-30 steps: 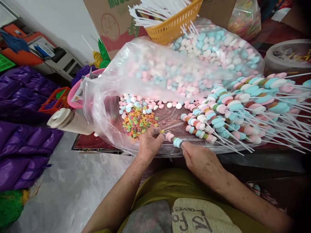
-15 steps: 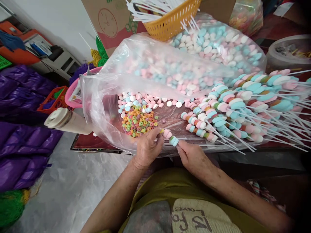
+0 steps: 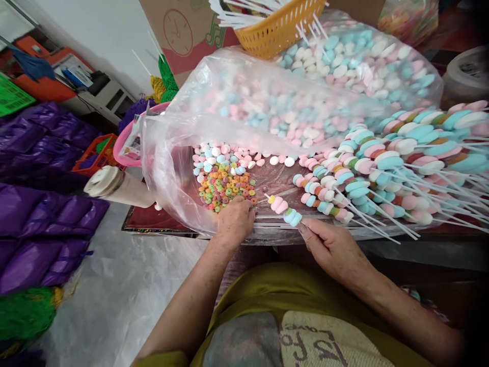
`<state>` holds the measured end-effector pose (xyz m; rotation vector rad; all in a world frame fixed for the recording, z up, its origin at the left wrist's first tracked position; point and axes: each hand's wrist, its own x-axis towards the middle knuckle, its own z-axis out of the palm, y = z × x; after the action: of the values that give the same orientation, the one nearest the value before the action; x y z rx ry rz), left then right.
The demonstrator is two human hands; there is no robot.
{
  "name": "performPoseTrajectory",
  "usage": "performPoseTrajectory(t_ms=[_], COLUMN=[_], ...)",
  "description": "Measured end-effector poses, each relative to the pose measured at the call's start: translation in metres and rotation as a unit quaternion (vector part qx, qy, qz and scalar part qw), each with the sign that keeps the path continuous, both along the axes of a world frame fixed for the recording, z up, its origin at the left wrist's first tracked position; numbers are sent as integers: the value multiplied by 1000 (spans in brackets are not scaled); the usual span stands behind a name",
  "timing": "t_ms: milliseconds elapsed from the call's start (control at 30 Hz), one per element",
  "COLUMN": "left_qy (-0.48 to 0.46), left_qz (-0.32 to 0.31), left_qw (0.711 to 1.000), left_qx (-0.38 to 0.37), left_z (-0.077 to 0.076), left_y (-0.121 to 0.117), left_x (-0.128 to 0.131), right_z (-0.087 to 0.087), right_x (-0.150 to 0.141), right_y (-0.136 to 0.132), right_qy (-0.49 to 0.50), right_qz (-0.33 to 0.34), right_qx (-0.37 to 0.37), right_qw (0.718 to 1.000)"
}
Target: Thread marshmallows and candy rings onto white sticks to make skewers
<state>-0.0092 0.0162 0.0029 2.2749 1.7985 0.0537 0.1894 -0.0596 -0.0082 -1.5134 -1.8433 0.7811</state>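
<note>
In my right hand (image 3: pixel 332 250) is the bottom end of a candy skewer (image 3: pixel 280 205), pinched between thumb and fingers. The skewer slants up to the left, threaded with blue and pink marshmallows, a green ring and a yellow ring near its bare tip. My left hand (image 3: pixel 235 219) is at the near edge of a pile of colourful gummy rings (image 3: pixel 217 187), its fingers bunched and curled down. Its fingertips are partly hidden, so anything they pinch does not show. Loose marshmallows (image 3: pixel 225 151) lie behind the rings.
Finished marshmallow skewers (image 3: pixel 359 178) are heaped on the right, white sticks toward me. A clear bag of marshmallows (image 3: pixel 305 97) lies behind, under a yellow basket (image 3: pixel 275 30) of sticks. On the left stand a lidded cup (image 3: pixel 118 186) and a pink basin (image 3: pixel 128 142).
My left hand has let go of the skewer's tip and moved left onto the gummy rings. My right hand still holds the skewer, now farther right in view. The camera view has shifted slightly.
</note>
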Motion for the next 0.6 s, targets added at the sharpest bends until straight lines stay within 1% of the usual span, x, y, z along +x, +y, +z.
performPoseTrajectory(t_ms=[67, 133, 200, 233, 267, 300, 333, 367, 400, 433, 500, 533, 600], left_qy=[-33, -88, -183, -254, -337, -419, -490, -545, -583, -608, -642, -653, -667], left_qz=[5, 10, 32, 55, 86, 122, 159, 190, 213, 229, 250, 258, 264], left_qw=[999, 996, 983, 966, 937, 898, 852, 808, 770, 741, 703, 691, 678], left_qx=[10, 19, 10, -4, -26, -56, -89, -120, -149, -169, -178, -173, -163], left_z=[-5, -9, -13, -13, -13, -12, -10, -8, -6, -3, 0, 0, -1], left_y=[0, -1, -1, -2, -3, -3, -4, -5, -5, -5, -5, -5, -4], left_x=[-2, -7, -11, -12, -12, -11, -9, -7, -5, -2, 0, 1, 0], right_z=[-4, -7, -9, -8, -8, -7, -5, -4, -2, -1, 1, 1, 1], right_x=[2, 2, -1, -3, -6, -8, -10, -12, -14, -15, -17, -17, -16], right_y=[-4, -6, -6, -6, -6, -5, -4, -3, -2, -1, 0, 0, -1], right_qy=[-44, -87, -124, -141, -155, -167, -178, -187, -194, -198, -198, -195, -189], right_qz=[5, 13, 12, 14, 16, 22, 28, 32, 33, 30, 26, 25, 28], right_qx=[-32, -61, -74, -76, -79, -80, -82, -85, -86, -85, -79, -76, -70], right_qw=[999, 994, 989, 987, 985, 982, 980, 978, 977, 976, 977, 978, 979])
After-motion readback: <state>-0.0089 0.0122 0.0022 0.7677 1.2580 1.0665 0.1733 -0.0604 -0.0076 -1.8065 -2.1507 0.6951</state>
